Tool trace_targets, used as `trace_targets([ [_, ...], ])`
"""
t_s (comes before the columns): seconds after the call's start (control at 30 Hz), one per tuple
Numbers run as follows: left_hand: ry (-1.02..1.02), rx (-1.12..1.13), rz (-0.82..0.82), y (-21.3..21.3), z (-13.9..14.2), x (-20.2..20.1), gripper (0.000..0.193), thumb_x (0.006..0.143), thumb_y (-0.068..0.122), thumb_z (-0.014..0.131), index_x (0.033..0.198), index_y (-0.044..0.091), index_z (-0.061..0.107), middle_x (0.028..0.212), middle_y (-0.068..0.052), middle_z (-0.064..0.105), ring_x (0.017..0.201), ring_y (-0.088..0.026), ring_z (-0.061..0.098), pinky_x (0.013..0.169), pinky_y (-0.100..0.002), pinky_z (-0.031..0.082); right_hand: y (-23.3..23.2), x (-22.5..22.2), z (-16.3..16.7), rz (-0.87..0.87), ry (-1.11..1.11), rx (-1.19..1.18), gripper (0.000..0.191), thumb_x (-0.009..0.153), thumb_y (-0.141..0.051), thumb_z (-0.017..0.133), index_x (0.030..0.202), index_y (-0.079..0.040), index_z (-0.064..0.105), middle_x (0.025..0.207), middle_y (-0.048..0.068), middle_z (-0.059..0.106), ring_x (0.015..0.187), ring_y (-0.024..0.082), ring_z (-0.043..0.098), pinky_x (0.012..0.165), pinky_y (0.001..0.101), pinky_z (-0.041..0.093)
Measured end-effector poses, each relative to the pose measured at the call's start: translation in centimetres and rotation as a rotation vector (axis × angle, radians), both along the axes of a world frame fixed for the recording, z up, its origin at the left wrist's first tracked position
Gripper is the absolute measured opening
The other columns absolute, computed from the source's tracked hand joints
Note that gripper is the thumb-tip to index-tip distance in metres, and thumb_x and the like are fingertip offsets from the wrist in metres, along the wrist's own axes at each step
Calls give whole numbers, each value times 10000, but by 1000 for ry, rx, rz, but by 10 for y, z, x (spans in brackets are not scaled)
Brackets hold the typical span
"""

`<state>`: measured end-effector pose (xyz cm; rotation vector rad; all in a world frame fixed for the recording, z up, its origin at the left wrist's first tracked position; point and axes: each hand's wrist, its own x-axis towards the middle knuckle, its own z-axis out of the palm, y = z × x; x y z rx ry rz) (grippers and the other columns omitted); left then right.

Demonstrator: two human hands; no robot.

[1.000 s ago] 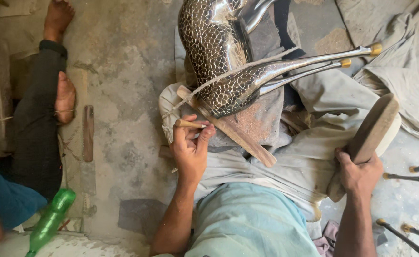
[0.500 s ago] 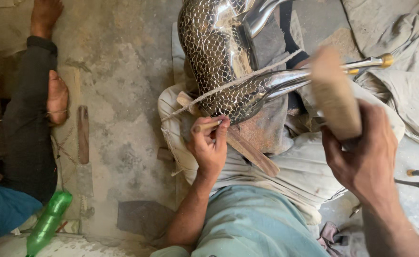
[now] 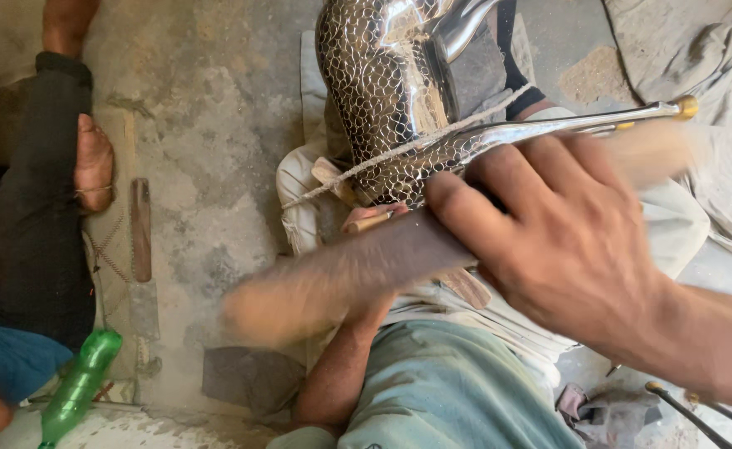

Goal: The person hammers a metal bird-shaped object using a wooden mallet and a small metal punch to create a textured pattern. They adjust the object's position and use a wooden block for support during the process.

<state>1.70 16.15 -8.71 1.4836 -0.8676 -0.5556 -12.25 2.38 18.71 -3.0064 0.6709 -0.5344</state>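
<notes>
Metal dominates the middle of your view: a polished silver bird figure [image 3: 391, 108] lies across your lap, its body hammered into a fine scale pattern that catches the light, smooth and mirror-bright toward the top edge of the view. Its long thin legs [image 3: 582, 120] run out to the right, almost level, ending in a small brass-coloured tip [image 3: 687, 106]; a pale cord [image 3: 366, 170] crosses the body on a slant from lower left to upper right. Your right hand [image 3: 574, 241] is clenched around a wooden mallet [image 3: 341, 274], a thick brown stick whose long axis slants from lower left up to the right, its lower end blurred. Your left hand [image 3: 374, 229] sits mostly hidden behind that stick, just under the bird's body, pinching a small wooden-handled punch [image 3: 368, 222] against the metal. Pale cloth [image 3: 299, 208] pads your knees under the figure. On the rough concrete floor [image 3: 208, 125] at the left sits another person's bare foot [image 3: 93, 162] and dark trouser leg, with a flat rusty file [image 3: 140, 229] just beside it and a green plastic bottle [image 3: 79, 387] near the lower left corner.
</notes>
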Motion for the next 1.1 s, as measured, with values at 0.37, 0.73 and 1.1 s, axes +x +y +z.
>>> trace_targets([
  [0.37,-388,-18,7,-10,31,8,168,991,89,720,1124,-1,670,1071,-109,740,1016,-183,731,892,-312,588,4,-13,-8,-104,245,-605,282,894,-457,681,1097,-261,680,834,-71,604,807,118,599,789,321,453],
  [0.73,598,-27,-6,-6,21,8,218,990,182,708,1098,-7,705,1042,-92,747,1001,-171,720,890,-312,583,8,-5,-3,-71,79,-337,252,878,-293,712,1119,-222,706,899,-33,626,814,175,573,820,361,431],
  [1.1,-28,50,-42,-7,9,9,153,979,113,709,1086,3,698,1019,-85,722,920,-163,713,805,-303,596,10,-7,-3,-127,391,-486,311,843,-384,748,1115,-240,704,814,-56,591,785,136,590,807,327,436],
])
